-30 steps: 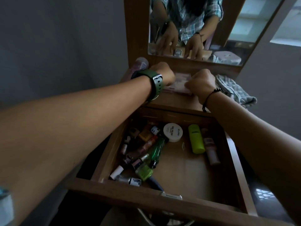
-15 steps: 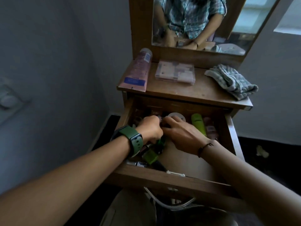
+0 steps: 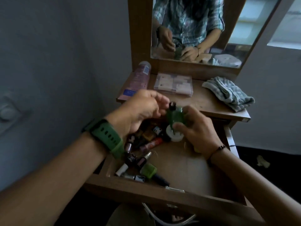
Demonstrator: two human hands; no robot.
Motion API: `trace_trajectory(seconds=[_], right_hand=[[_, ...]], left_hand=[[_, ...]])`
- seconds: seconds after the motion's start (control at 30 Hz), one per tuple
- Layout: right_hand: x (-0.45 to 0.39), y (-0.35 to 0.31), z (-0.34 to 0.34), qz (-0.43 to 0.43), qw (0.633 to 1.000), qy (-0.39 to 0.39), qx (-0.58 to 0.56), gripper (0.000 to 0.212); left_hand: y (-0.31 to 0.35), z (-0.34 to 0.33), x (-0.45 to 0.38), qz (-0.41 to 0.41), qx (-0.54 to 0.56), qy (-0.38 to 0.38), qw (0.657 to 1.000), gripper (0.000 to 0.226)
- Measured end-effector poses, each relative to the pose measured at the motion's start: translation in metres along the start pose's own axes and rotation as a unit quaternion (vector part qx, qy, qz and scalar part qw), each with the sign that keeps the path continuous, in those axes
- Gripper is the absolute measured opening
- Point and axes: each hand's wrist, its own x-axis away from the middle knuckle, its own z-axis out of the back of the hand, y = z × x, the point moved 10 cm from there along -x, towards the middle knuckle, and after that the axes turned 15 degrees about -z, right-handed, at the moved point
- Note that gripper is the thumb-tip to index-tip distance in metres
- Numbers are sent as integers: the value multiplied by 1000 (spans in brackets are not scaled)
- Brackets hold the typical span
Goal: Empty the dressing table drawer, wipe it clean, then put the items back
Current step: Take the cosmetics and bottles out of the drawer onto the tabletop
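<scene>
The drawer [image 3: 171, 195] stands open, with small bottles [image 3: 138, 159] heaped along its left side. Since half a second ago both hands have been raised out of it, so emptying is judged under way. A green bottle [image 3: 175, 117] is clasped by the right hand [image 3: 195, 129], a white jar [image 3: 173, 135] pressed beneath it; the left hand [image 3: 143, 110] pinches at the dark cap (contact blurred). Beyond, the cloth [image 3: 231, 92] lies unused on the tabletop [image 3: 205, 103].
</scene>
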Motion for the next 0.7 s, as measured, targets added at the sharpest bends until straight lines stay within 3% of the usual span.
trace_trajectory(seconds=[0.1, 0.3, 0.5, 0.7], right_hand=[[-25, -23, 9, -43, 997, 40, -57, 40], [-75, -49, -5, -99, 990, 99, -3, 41], [-82, -65, -22, -99, 988, 117, -6, 30], [-83, -68, -33, -113, 990, 82, -33, 30]], left_hand=[[28, 11, -20, -45, -21, 28, 998, 34], [29, 36, -58, -77, -155, 73, 982, 36], [14, 49, -73, -63, -114, 117, 985, 25], [12, 54, -79, -86, -86, 113, 986, 32]])
